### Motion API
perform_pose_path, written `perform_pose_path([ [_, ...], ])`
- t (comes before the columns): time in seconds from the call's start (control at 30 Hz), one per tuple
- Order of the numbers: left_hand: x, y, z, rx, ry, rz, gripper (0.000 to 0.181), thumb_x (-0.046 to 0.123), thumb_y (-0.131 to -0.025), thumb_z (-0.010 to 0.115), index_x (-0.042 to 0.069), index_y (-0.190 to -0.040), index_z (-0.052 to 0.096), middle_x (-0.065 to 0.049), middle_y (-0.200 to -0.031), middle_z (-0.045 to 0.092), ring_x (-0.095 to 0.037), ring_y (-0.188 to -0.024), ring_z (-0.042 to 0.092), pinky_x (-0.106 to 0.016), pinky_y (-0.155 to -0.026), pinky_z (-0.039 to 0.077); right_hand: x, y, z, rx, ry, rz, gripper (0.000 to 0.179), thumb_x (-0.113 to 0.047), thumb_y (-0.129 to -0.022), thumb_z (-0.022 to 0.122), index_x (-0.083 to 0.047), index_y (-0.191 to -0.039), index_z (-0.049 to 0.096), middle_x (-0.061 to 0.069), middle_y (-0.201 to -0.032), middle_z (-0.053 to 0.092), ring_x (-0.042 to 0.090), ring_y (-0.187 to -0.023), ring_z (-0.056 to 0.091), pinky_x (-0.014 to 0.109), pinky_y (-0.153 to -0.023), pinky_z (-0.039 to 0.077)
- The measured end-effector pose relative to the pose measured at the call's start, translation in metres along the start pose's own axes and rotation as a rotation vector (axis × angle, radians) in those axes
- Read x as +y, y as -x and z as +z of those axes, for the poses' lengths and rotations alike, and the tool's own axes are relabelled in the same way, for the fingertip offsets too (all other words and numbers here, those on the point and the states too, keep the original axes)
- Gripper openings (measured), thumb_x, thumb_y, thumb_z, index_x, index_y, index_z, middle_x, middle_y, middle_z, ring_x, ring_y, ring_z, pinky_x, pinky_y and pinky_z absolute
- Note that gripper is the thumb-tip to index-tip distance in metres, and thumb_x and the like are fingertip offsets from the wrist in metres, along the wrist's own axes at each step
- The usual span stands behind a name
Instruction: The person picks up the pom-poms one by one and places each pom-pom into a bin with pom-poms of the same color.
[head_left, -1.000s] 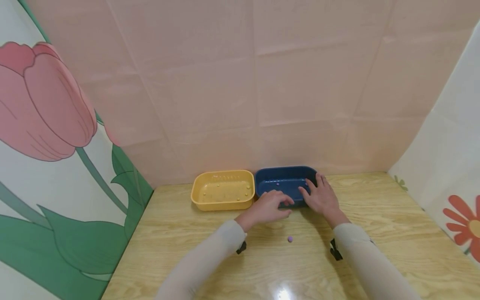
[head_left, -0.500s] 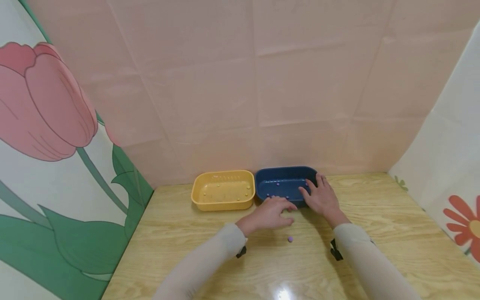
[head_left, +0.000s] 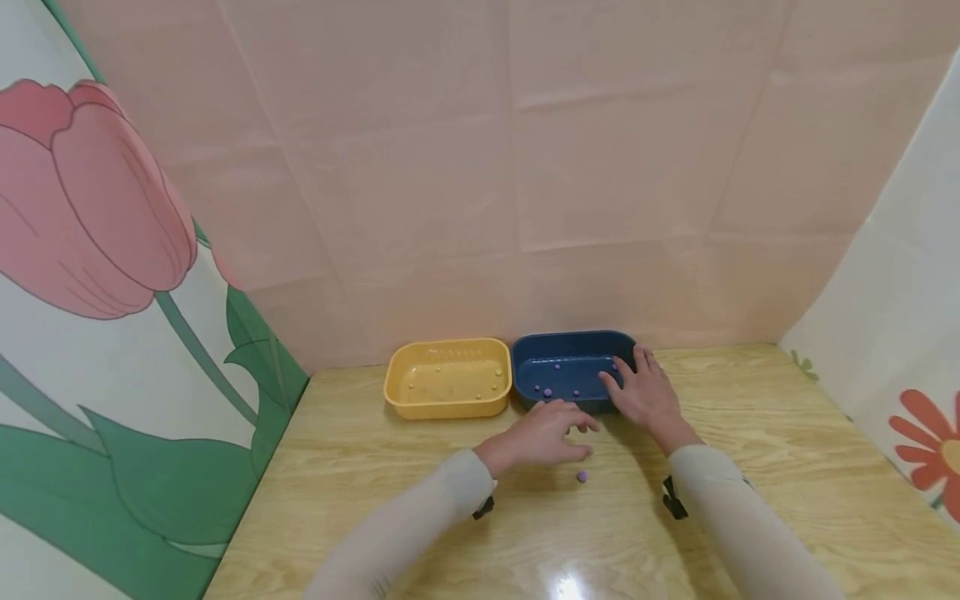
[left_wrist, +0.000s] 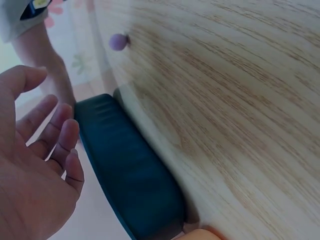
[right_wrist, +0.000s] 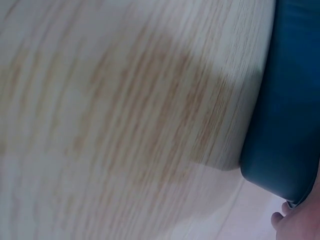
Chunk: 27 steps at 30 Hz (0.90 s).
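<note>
My left hand (head_left: 551, 433) hovers at the near side of the blue tray (head_left: 573, 343), its fingers loosely bent and nothing held. In the left wrist view the bent fingers (left_wrist: 62, 132) show against the tray's outer wall. A small purple ball (head_left: 582, 477) lies on the table just below that hand. At the tray's right end, my right hand (head_left: 647, 396) holds the rim, thumb and a finger inside, other fingers outside. Several purple balls (head_left: 547, 392) lie on the tray's floor. The right wrist view shows only fingertips (right_wrist: 277, 220) by the tray's corner.
A yellow tray (head_left: 447, 410) stands against the blue tray's left side, with several small yellow balls (head_left: 498, 372) in it. Both trays sit at the back of the wooden table (head_left: 345, 467), close to a pink cloth wall (head_left: 420, 208).
My left hand has drawn back from the blue tray toward the table ball, its fingers spreading a little. Purple balls behind it have come into sight. The right hand has stayed at the rim.
</note>
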<state>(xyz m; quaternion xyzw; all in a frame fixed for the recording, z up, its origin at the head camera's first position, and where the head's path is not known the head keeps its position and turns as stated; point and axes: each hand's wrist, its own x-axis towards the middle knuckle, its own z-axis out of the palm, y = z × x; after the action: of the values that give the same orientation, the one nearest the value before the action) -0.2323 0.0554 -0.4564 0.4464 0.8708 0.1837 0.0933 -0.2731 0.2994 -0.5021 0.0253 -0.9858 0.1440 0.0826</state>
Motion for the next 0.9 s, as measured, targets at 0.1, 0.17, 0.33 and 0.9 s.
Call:
perform_pose_path([
  [0.1,-0.001,0.000,0.002,-0.015,-0.008,0.004,0.038,0.044,-0.098,0.064,0.029,-0.134,0.065,0.010,-0.123,0.066,-0.008,-0.117,0.056,-0.032,-0.102,0.041,0.000,0.000,0.000,-0.011,-0.003,0.002,0.077,-0.058,-0.106,0.032,0.003,-0.151,0.042,0.036,-0.161,0.012,0.053,-0.150,0.008,0.066,-0.118,0.014],
  [0.17,-0.002,0.000,0.005,-0.026,-0.014,0.007,0.038,0.044,-0.098,0.065,0.029,-0.133,0.065,0.011,-0.122,0.065,-0.007,-0.116,0.056,-0.031,-0.100,0.041,0.000,0.000,0.000,-0.019,-0.002,0.003,0.077,-0.058,-0.106,0.031,0.003,-0.151,0.041,0.037,-0.161,0.011,0.053,-0.150,0.007,0.066,-0.118,0.014],
  [0.33,-0.004,0.000,0.011,-0.038,-0.031,0.008,0.037,0.044,-0.097,0.067,0.030,-0.131,0.066,0.013,-0.120,0.065,-0.002,-0.113,0.053,-0.028,-0.095,0.041,0.000,0.000,0.000,-0.015,-0.005,-0.002,0.077,-0.058,-0.106,0.031,0.003,-0.151,0.041,0.037,-0.161,0.010,0.054,-0.149,0.007,0.066,-0.118,0.015],
  [0.9,-0.005,0.002,0.020,-0.082,-0.079,0.028,0.041,0.044,-0.093,0.072,0.031,-0.132,0.067,0.014,-0.124,0.062,0.000,-0.113,0.053,-0.026,-0.095,0.040,0.002,-0.001,0.001,-0.011,0.001,-0.006,0.078,-0.060,-0.105,0.030,0.002,-0.151,0.042,0.037,-0.161,0.011,0.054,-0.149,0.008,0.065,-0.118,0.014],
])
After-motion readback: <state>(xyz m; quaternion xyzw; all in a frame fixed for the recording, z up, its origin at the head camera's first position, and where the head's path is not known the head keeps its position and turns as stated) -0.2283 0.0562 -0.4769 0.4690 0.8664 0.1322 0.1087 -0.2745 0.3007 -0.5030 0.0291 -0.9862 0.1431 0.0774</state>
